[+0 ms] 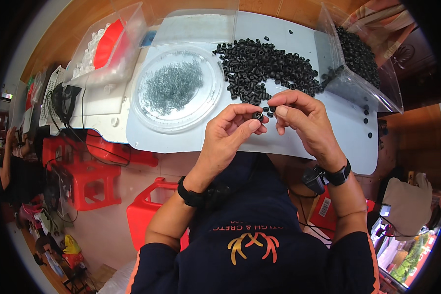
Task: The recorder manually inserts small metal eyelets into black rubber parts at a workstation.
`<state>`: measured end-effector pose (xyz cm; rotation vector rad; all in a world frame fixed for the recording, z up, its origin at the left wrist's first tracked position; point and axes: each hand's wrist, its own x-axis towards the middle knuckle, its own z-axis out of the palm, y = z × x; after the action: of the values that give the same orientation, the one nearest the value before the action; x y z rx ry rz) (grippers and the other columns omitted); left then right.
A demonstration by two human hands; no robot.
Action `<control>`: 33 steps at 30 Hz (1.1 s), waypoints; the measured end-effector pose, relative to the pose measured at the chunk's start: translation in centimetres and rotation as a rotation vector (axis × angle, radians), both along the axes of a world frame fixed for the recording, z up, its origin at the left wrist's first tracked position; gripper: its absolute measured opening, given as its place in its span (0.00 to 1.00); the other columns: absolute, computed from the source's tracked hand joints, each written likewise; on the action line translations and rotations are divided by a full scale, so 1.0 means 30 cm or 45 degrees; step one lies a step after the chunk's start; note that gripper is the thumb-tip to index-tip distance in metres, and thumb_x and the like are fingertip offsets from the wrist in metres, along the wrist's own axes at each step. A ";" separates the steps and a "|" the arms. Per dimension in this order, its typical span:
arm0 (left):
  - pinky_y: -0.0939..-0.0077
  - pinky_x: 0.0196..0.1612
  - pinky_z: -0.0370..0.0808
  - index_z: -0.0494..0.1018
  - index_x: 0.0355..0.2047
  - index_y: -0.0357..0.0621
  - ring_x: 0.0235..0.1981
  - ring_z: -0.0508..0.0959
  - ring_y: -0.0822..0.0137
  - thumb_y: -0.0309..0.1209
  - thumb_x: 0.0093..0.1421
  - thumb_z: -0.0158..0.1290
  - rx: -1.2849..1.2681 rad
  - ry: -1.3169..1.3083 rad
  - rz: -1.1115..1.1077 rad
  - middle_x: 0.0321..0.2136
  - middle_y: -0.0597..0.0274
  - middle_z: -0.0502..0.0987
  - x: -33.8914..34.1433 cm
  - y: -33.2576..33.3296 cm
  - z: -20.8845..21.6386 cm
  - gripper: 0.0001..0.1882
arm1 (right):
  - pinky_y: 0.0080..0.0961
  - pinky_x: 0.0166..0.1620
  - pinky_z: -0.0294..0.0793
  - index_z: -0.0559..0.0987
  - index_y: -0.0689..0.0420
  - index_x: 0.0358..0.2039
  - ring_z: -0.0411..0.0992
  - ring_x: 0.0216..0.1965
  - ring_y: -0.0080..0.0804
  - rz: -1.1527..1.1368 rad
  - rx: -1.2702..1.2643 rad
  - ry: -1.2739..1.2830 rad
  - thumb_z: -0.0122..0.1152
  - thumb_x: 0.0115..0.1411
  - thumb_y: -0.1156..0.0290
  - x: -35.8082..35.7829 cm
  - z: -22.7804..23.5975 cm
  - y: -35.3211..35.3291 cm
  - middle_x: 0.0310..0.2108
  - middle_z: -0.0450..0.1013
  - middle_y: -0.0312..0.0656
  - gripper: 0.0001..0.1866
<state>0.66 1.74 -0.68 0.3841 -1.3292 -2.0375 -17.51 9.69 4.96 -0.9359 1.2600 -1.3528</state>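
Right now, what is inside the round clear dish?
The round clear dish holds a loose heap of thin metal springs spread across its middle. The dish floor under the heap is covered.

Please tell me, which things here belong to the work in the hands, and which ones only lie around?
In use: left hand and right hand holding a small black ring; pile of black rings; round dish of metal springs.

Lying about: red stools; tub with red lid; black cables.

The person is wearing a navy top [259, 235] with orange sleeve stripes and an orange antler print at lower centre. Black wristbands are circling the left wrist [190, 195] and right wrist [339, 175].
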 end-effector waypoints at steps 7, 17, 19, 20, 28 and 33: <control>0.77 0.46 0.75 0.71 0.50 0.34 0.41 0.79 0.70 0.26 0.65 0.53 0.004 -0.091 0.005 0.41 0.56 0.78 -0.002 -0.004 0.002 0.14 | 0.17 0.37 0.75 0.77 0.63 0.41 0.74 0.35 0.19 -0.093 -0.141 0.332 0.59 0.61 0.78 0.037 0.006 -0.008 0.35 0.75 0.36 0.07; 0.78 0.45 0.75 0.73 0.50 0.35 0.41 0.79 0.71 0.26 0.65 0.54 -0.058 -0.059 0.011 0.41 0.58 0.78 -0.004 -0.015 -0.010 0.14 | 0.18 0.34 0.76 0.77 0.65 0.38 0.78 0.34 0.24 0.034 -0.289 0.784 0.60 0.59 0.78 0.025 -0.007 -0.018 0.33 0.75 0.39 0.07; 0.78 0.45 0.75 0.73 0.49 0.35 0.41 0.78 0.71 0.26 0.65 0.54 -0.073 -0.070 0.026 0.41 0.59 0.78 -0.001 -0.023 -0.017 0.14 | 0.18 0.35 0.76 0.77 0.64 0.39 0.77 0.35 0.23 0.088 -0.276 0.829 0.61 0.60 0.76 0.029 0.000 -0.016 0.33 0.76 0.39 0.08; 0.78 0.45 0.75 0.74 0.49 0.35 0.40 0.78 0.72 0.26 0.64 0.54 -0.089 -0.077 0.033 0.41 0.60 0.78 -0.001 -0.025 -0.018 0.14 | 0.18 0.35 0.76 0.77 0.64 0.39 0.77 0.35 0.23 0.088 -0.275 0.830 0.61 0.60 0.76 0.032 0.000 -0.014 0.33 0.76 0.39 0.08; 0.80 0.42 0.73 0.76 0.49 0.35 0.39 0.76 0.75 0.23 0.60 0.58 -0.161 -0.111 0.024 0.39 0.62 0.77 0.001 -0.024 0.013 0.15 | 0.17 0.35 0.76 0.78 0.60 0.40 0.74 0.30 0.19 0.215 0.067 0.058 0.67 0.59 0.71 -0.025 -0.009 -0.030 0.32 0.77 0.37 0.11; 0.81 0.41 0.72 0.77 0.48 0.37 0.36 0.74 0.74 0.23 0.58 0.59 -0.322 -0.168 0.048 0.36 0.63 0.76 0.010 -0.022 0.050 0.16 | 0.15 0.29 0.75 0.77 0.58 0.41 0.72 0.28 0.18 0.298 0.266 -0.297 0.69 0.57 0.67 -0.052 -0.049 -0.023 0.31 0.75 0.34 0.15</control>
<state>0.97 1.08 0.82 0.4299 -1.6251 -1.8101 -19.08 8.99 3.48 -0.7315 1.0549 -1.0894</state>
